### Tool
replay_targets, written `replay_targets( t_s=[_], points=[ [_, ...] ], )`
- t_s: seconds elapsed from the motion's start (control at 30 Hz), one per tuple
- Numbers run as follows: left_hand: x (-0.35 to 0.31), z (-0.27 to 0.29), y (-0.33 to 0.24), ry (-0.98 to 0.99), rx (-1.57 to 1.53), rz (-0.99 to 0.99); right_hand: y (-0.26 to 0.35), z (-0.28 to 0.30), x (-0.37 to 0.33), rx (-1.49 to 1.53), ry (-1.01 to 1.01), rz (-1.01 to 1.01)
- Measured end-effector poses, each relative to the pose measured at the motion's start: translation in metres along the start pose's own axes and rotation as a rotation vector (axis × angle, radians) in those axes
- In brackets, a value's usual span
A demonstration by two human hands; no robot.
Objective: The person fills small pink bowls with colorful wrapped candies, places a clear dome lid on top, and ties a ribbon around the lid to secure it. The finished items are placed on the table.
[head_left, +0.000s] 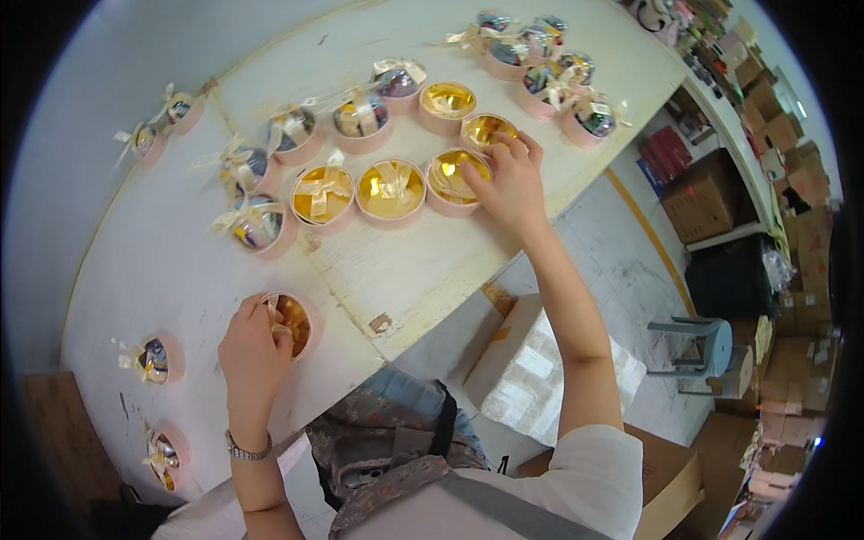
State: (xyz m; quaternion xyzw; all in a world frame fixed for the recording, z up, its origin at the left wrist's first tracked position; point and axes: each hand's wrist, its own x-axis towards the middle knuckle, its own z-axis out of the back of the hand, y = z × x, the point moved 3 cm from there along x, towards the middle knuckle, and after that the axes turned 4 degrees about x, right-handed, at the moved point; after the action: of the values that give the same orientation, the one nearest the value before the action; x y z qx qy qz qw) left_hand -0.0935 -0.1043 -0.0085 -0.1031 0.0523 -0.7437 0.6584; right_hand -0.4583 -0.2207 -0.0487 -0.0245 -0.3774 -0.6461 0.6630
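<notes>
My left hand (252, 348) is closed at a round pink box (310, 310) with a gold lining near the table's front edge. Its fingers reach over the rim and pinch a cream ribbon there. My right hand (511, 184) is over two more gold-lined pink boxes, thumb and fingers apart. The thumb dips over the nearer box (456, 209), and the fingertips lie at the rim of the farther box (475, 124). To the left, two gold-lined boxes hold cream ribbons: one box in the middle (391, 214) and one box beside it (322, 222).
Filled pink boxes with clear domes and ribbon bows, such as one box (363, 126), line the white table (378, 279). More cluster at the far right. On the floor stand a white wrapped carton (531, 369) and a blue-grey stool (706, 346). Cardboard boxes (801, 360) are stacked at right.
</notes>
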Motion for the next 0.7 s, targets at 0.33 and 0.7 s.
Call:
replay_targets(
  t_s=[0.33,0.7],
  points=[
    [-0.006,0.002,0.039,-0.221,0.125,0.095,0.107,-0.033,-0.041,0.151,0.115,0.254],
    [-0.015,0.005,0.046,-0.066,-0.191,0.072,0.104,-0.068,0.065,0.121,0.132,0.247]
  ],
)
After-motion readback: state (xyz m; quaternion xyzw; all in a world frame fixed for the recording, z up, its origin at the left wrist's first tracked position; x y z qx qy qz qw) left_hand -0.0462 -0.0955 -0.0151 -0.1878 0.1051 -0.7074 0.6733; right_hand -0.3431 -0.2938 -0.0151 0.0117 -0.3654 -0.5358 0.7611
